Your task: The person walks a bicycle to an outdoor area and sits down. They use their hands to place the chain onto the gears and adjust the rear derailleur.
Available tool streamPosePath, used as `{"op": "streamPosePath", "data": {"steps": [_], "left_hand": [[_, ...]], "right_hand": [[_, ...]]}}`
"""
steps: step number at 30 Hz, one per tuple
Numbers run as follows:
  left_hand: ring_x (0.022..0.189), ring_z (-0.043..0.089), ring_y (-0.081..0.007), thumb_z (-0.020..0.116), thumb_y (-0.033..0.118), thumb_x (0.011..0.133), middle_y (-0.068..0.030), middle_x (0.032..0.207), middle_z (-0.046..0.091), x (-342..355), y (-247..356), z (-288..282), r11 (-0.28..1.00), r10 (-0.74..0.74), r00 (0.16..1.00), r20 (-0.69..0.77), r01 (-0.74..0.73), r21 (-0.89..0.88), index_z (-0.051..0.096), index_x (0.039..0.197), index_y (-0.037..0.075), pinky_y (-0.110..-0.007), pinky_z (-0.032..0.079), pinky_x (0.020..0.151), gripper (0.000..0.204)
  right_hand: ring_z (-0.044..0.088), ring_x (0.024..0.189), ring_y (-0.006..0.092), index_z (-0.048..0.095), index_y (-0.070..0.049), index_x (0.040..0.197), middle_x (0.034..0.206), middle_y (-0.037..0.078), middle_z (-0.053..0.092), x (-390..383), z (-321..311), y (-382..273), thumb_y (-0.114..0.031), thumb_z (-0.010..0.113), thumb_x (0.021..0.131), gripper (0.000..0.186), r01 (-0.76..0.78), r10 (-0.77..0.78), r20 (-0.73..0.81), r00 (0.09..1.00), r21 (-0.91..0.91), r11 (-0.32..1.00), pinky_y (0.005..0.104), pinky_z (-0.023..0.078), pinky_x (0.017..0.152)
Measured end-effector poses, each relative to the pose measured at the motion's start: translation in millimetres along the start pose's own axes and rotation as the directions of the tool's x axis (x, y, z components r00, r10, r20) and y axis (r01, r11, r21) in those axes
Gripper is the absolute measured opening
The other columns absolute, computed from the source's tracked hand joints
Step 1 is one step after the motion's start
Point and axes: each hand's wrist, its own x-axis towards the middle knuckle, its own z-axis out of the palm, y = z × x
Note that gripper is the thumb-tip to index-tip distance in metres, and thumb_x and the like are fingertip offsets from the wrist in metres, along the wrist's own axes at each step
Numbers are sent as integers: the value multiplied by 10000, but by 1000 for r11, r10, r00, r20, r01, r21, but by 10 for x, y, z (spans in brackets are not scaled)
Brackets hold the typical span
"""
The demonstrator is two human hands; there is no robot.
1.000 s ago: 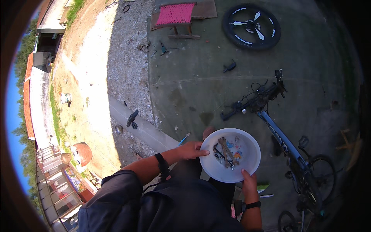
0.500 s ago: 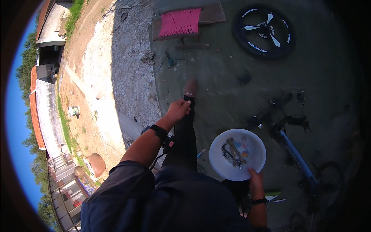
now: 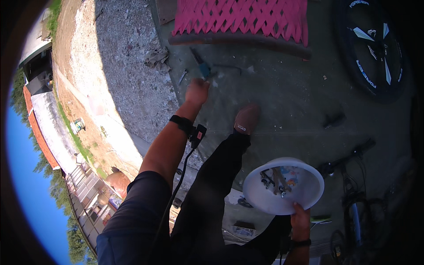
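My left hand [image 3: 197, 91] reaches down to the ground, its fingertips at the near end of a small tool with a teal handle and dark tip [image 3: 204, 69]. Its fingers point away and are partly hidden, so I cannot tell whether they grip the tool. At the lower right my right hand [image 3: 300, 221] is closed on the rim of a white plastic basin [image 3: 311, 190], which tilts slightly. Inside the basin lie metal wrenches [image 3: 280, 179] and small metal parts. Beside the teal tool are a bent dark rod [image 3: 227, 67] and a short, light-coloured metal piece [image 3: 183, 76].
A low stool with a pink woven seat [image 3: 240, 17] stands ahead. A black three-spoke wheel [image 3: 369, 48] lies at the far right, a bicycle [image 3: 355, 221] at the lower right. A crumpled rag [image 3: 157, 57] rests on the gravel edge; a small black part [image 3: 334, 119] lies right of my shoe.
My left hand has moved forward from beside my leg to the teal-handled tool. The view has come closer to the stool. My right hand still carries the basin, now tilted more.
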Motion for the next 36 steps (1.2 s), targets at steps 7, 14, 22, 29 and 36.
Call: {"op": "streamPosePath", "data": {"steps": [7,14,22,29,36], "left_hand": [[1115,593,-421,730,389,801,-278,1200,600,1013,-212,389,996,-84,994,-66,83,-7,498,1211,-51,-455,487,926,645],[1036,639,-382,771,344,728,-229,1086,656,1361,-795,441,999,27,999,-22,-28,-43,562,1088,-5,-448,503,885,543],[917,643,-373,737,267,748,-179,987,652,1218,-897,440,978,151,983,-104,-164,-131,596,1006,28,-448,513,787,378],[902,616,-362,674,183,832,-141,972,599,216,245,420,892,440,895,76,-445,78,605,956,72,-470,500,762,180],[949,615,-343,670,193,857,-122,989,603,-644,1707,1591,612,652,536,537,-790,46,617,986,83,-444,513,781,178]], "right_hand": [[539,1187,281,353,-25,1436,1282,134,529,466,544,-454,2,617,871,624,-8,7,-13,1000,-115,993,454,458,1010],[558,1162,282,368,-6,1424,1276,127,540,638,713,-856,-35,619,879,601,40,-59,-95,994,-192,981,450,463,996],[542,1205,285,370,5,1431,1325,149,530,601,960,-1086,16,610,859,620,2,-12,-54,998,-179,984,440,449,1013],[551,1190,281,424,7,1381,1274,142,570,466,713,-782,22,639,841,582,-83,82,-15,997,-38,996,414,452,1001],[557,1163,254,443,-18,1371,1254,115,583,168,-233,-60,51,656,819,596,-69,79,-72,994,134,989,387,455,979]]}}
